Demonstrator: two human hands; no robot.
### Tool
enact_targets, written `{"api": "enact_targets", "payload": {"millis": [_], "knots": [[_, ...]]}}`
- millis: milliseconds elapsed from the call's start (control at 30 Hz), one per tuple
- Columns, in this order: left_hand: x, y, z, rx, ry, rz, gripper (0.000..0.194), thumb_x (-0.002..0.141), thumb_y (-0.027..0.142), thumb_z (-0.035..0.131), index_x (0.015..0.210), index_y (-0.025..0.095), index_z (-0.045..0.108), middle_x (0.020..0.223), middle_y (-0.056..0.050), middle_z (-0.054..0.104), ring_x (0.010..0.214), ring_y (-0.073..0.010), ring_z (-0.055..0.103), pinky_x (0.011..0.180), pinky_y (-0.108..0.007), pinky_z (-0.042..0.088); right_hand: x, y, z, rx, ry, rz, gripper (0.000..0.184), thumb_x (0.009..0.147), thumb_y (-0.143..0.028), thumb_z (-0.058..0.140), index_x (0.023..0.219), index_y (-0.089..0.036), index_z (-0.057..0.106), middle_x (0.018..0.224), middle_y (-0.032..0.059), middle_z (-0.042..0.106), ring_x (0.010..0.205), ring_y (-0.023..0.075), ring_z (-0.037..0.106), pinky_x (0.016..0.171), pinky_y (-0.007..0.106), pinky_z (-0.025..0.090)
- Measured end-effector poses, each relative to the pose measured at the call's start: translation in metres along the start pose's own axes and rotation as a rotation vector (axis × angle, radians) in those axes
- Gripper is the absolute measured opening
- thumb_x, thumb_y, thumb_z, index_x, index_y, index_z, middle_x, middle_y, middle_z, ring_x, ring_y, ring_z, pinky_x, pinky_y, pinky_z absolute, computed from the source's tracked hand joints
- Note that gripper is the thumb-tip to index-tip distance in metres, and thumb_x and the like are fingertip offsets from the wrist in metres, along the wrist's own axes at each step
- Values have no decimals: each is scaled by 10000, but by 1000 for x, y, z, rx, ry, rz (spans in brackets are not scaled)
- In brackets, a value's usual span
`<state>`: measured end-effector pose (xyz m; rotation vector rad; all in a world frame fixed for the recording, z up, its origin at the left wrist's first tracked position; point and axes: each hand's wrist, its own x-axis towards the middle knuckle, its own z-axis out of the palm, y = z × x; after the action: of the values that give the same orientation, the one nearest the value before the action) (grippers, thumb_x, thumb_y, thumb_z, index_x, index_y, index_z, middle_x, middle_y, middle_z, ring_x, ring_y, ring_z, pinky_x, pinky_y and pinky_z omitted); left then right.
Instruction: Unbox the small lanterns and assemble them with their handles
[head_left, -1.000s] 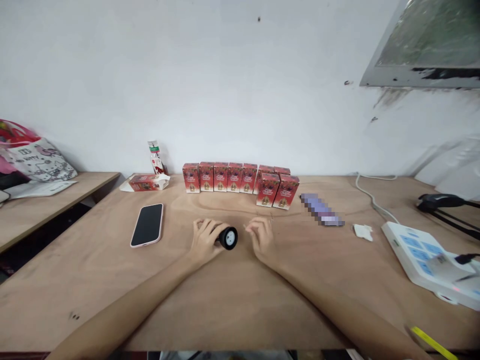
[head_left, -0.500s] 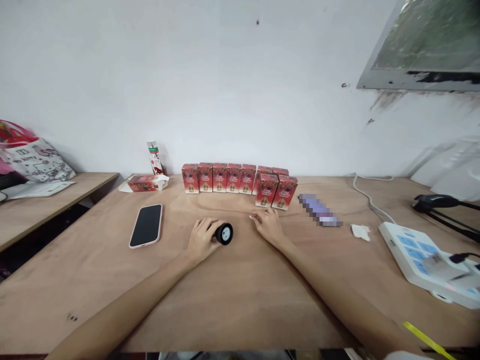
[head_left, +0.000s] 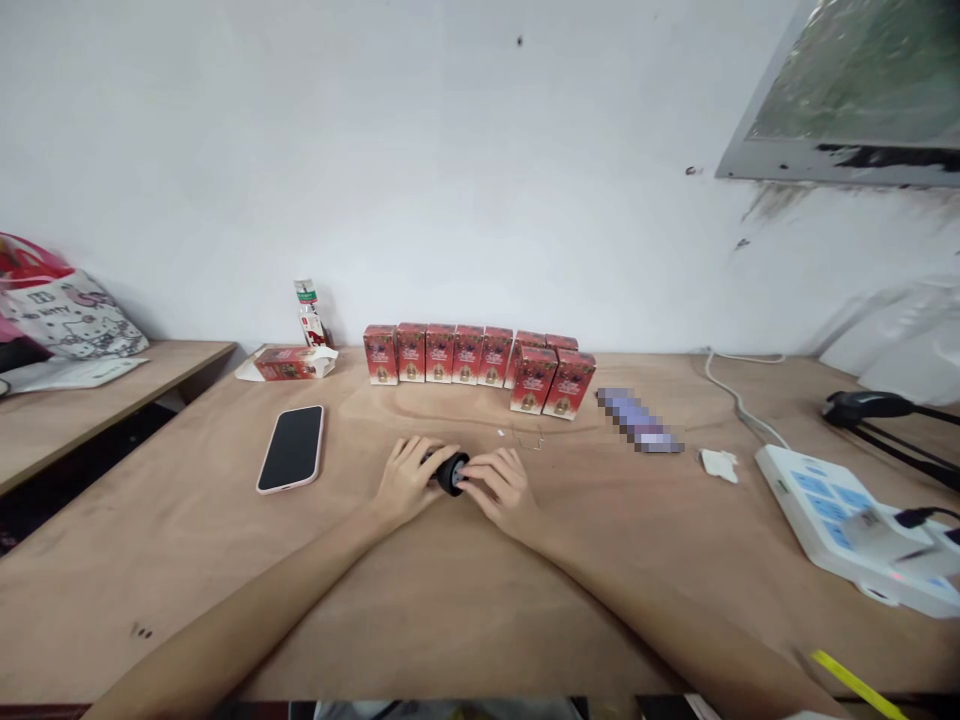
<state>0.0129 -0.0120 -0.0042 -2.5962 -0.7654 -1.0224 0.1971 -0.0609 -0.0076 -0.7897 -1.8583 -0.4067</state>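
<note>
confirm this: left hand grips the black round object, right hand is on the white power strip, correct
No: the head view shows the right hand at the end of the black round object, away from the white power strip. The left hand does grip that object.

1. Desk (head_left: 450,610) is wood, pretty smooth and mostly matt, with streaky grain showing.
2. Black cylinder (head_left: 445,476) looks like smooth plastic to me.
3. Red boxes (head_left: 468,355) are printed card — slight sheen at best.
4. Phone (head_left: 291,448) has a smooth, glassy front.
5. Power strip (head_left: 829,508) is hard, smooth plastic.
6. Tote bag (head_left: 79,315) looks like printed cloth.
7. Wall (head_left: 420,170) is matt and painted — kinda rough and flaky on the right.
</note>
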Motion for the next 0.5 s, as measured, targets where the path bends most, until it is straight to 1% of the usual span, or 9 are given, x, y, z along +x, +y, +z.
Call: {"api": "enact_targets", "payload": {"millis": [133,200,300,367,433,500], "knots": [[0,0,0,-20,7,1,326,855,266,528,1168,182,562,967,-91,650,873,-207,586,725,-316,385,-2,2,0,10,-5,6,74,874,-219,561,872,-193,630,832,54,693,730,154,598,654,304,464],[0,0,0,-30,12,-5,327,863,296,519,1165,180,565,956,-92,654,866,-208,586,721,-317,387,-4,3,1,-1,-8,-21,97,876,-196,547,916,-195,635,877,72,699,779,166,626,688,318,502],[-1,2,0,-40,21,-7,348,879,342,492,1182,183,559,947,-92,661,851,-208,584,720,-321,389,-6,4,2,-61,-5,-135,177,865,-147,539,1005,-194,636,944,94,708,853,184,657,736,329,548],[-1,3,0,-46,44,17,370,888,365,478,1194,170,549,939,-93,669,829,-209,579,710,-323,389,-7,3,3,-126,12,-231,224,861,-118,526,1046,-184,633,971,102,712,877,190,668,756,323,572],[-1,4,-1,-39,77,47,376,892,366,471,1192,151,547,923,-94,677,802,-210,569,696,-325,385,-8,3,3,-190,26,-311,241,860,-102,514,1062,-157,633,976,117,715,883,196,676,765,318,589],[-1,4,-1,-27,93,63,371,898,354,460,1187,140,549,915,-97,683,790,-213,561,690,-329,383,-8,4,4,-236,38,-361,243,860,-100,508,1065,-133,635,967,129,718,880,203,682,765,316,602]]}}
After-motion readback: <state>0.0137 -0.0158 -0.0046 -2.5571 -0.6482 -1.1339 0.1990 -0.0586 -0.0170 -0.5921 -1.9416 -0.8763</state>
